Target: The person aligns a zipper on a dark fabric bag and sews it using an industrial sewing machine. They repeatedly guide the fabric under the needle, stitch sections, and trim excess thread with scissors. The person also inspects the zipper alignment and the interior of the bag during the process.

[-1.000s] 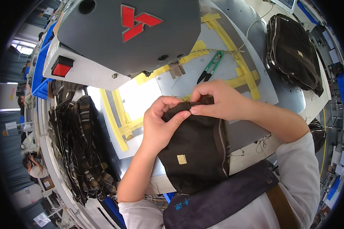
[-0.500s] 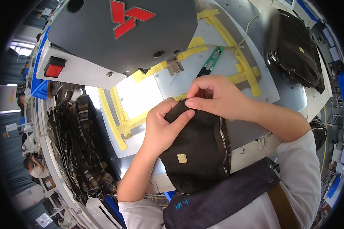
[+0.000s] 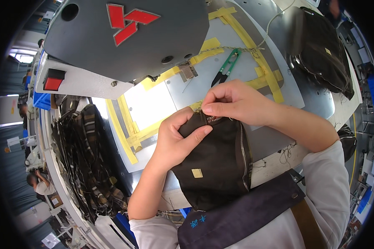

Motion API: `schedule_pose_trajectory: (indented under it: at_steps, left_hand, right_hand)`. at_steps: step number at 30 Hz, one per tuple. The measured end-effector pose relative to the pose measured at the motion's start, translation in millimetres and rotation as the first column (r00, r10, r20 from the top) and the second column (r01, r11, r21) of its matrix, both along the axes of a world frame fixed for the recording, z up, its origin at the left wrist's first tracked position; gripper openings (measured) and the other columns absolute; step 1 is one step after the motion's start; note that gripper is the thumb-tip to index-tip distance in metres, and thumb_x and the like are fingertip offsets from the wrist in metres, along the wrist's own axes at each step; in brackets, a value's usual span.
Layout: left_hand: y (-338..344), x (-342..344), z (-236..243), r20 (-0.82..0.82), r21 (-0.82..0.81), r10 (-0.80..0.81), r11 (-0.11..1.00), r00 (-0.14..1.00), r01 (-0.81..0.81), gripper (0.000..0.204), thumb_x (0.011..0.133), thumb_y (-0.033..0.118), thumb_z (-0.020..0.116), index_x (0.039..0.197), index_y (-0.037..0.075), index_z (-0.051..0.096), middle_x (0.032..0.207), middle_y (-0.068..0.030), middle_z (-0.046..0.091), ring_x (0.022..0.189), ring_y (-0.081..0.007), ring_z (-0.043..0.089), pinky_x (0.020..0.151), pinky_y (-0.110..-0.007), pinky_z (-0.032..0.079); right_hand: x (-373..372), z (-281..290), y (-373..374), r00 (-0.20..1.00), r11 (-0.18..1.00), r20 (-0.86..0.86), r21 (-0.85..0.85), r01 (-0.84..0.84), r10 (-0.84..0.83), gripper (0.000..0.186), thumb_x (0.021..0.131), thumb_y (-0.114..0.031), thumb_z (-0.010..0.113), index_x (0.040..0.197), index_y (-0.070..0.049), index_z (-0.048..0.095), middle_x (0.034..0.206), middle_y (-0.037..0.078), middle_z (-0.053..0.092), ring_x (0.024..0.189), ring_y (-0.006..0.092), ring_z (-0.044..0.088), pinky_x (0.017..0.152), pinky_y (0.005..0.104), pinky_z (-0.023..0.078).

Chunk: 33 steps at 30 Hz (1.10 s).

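Note:
A dark brown fabric bag piece (image 3: pixel 216 153) with a long metal zipper and a small pale patch lies at the table's near edge. My left hand (image 3: pixel 174 141) grips its upper left corner, thumb on top. My right hand (image 3: pixel 237 103) pinches the top edge near that corner, where a short stretch of metal zipper teeth (image 3: pixel 214 119) shows beside threads. Just beyond my hands, green-handled thread snips (image 3: pixel 228 64) lie on a metal plate marked with yellow tape (image 3: pixel 270 89).
A grey machine head (image 3: pixel 124 50) with a red switch (image 3: pixel 53 81) overhangs the back left. Piled plaid fabric pieces (image 3: pixel 87 153) lie left, near a blue bin (image 3: pixel 43 99). More dark zippered bags (image 3: pixel 320 52) sit right. A co-worker (image 3: pixel 43 184) works far left.
My right hand has moved up and left along the top edge, and zipper teeth now show there between my hands. The view has shifted slightly.

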<state>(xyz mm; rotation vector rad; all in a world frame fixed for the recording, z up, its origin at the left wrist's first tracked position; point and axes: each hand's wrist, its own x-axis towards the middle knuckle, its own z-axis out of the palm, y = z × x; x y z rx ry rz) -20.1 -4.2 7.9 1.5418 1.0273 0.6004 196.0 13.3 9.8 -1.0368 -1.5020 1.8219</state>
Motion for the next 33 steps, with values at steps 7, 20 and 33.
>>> schedule_pose_trajectory:
  at_steps: [7, 20, 33]
  left_hand:
    - [-3, 3, -3, 0.101, 0.015, 0.080, 0.997, 0.992, -0.082, 0.020, 0.079, 0.007, 0.075, 0.085, 0.005, 0.057, 0.075, 0.0034, 0.055, 0.070, -0.0053, 0.047, 0.064, -0.021, 0.041]
    - [-3, 1, -4, 0.194, -0.039, 0.081, 0.996, 0.978, -0.075, 0.015, 0.082, 0.004, 0.069, 0.088, 0.004, 0.056, 0.079, 0.0047, 0.055, 0.072, -0.0043, 0.047, 0.066, -0.021, 0.040]
    - [-5, -3, 7, 0.353, -0.120, 0.075, 0.992, 0.932, -0.035, 0.010, 0.087, 0.006, 0.064, 0.093, 0.003, 0.057, 0.084, 0.0035, 0.056, 0.077, -0.0040, 0.049, 0.070, -0.020, 0.041]
  right_hand:
    - [1, 7, -1, 1.000, 0.999, 0.010, 0.040, 0.024, -0.025, 0.015, 0.092, -0.012, 0.063, 0.098, 0.000, 0.066, 0.090, 0.001, 0.065, 0.085, 0.0060, 0.058, 0.077, 0.0221, 0.047]
    - [8, 9, 8, 0.992, 0.992, 0.114, 0.118, 0.037, -0.051, 0.016, 0.092, -0.017, 0.064, 0.095, -0.001, 0.066, 0.090, 0.002, 0.067, 0.086, 0.0077, 0.060, 0.079, 0.0244, 0.048]
    - [100, -16, 26, 0.436, 0.398, 0.476, 0.879, -0.262, -0.764, 0.019, 0.080, -0.013, 0.068, 0.098, -0.006, 0.067, 0.100, 0.005, 0.062, 0.091, 0.0278, 0.059, 0.081, 0.0389, 0.047]
